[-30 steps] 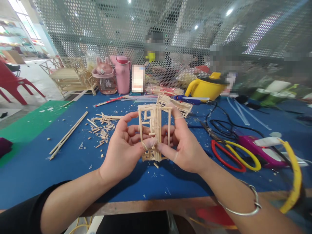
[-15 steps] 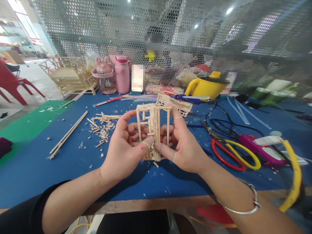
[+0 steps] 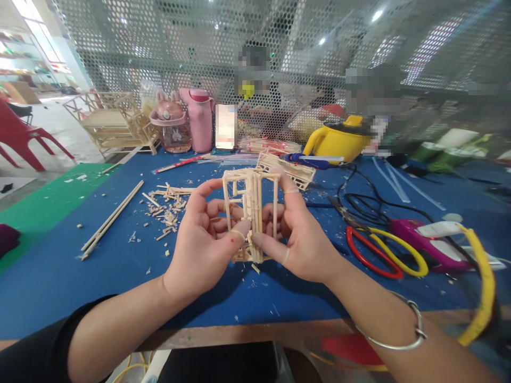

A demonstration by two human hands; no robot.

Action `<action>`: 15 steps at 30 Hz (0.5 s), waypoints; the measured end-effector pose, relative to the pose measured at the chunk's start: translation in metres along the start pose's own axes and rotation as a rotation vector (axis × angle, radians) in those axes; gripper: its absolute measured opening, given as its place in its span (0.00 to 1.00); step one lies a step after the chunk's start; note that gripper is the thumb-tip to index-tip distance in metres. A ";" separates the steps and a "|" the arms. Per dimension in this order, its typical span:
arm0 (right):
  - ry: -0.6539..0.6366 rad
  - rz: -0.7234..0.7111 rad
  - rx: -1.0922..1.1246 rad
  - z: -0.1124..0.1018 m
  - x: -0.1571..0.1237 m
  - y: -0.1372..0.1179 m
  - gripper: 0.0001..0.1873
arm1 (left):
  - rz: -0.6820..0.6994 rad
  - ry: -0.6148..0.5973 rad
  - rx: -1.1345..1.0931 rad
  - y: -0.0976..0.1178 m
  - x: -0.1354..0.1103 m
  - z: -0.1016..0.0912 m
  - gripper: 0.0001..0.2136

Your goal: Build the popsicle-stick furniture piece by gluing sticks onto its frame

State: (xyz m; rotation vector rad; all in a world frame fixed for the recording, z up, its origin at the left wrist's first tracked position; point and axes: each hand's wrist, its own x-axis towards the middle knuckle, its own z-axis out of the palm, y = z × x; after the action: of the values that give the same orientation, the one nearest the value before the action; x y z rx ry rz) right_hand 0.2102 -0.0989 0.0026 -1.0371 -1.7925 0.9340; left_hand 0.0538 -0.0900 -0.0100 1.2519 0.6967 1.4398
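A small frame model built of thin wooden sticks (image 3: pixel 250 207) stands upright between both hands, just above the blue table (image 3: pixel 59 276). My left hand (image 3: pixel 199 247) grips its left side, thumb pressed against the lower front. My right hand (image 3: pixel 303 239) grips the right side, thumb meeting the left thumb low on the model and index finger up along the far top edge. Both hands are closed around it.
Long sticks (image 3: pixel 112 219) and wood scraps (image 3: pixel 167 210) lie to the left. Red and yellow scissors (image 3: pixel 383 255), a purple glue gun (image 3: pixel 431 247) and black cables lie right. A second stick frame (image 3: pixel 289 170), pink bottles (image 3: pixel 199 119), a yellow kettle (image 3: pixel 339 141) and a mesh screen stand behind.
Both hands have lifted the stick model slightly and shifted it a little left; the grip is the same.
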 end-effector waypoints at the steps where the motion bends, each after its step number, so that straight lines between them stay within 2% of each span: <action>1: 0.002 -0.004 0.003 0.000 0.000 0.000 0.51 | -0.001 0.005 -0.001 0.000 0.000 0.000 0.26; 15: 0.005 0.018 -0.002 0.000 0.001 -0.001 0.51 | -0.021 0.017 -0.034 0.000 0.001 0.001 0.25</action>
State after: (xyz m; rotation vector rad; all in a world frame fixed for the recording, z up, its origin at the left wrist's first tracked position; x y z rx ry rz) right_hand 0.2100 -0.0984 0.0037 -1.0583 -1.7826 0.9396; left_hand 0.0547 -0.0895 -0.0097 1.2035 0.6923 1.4413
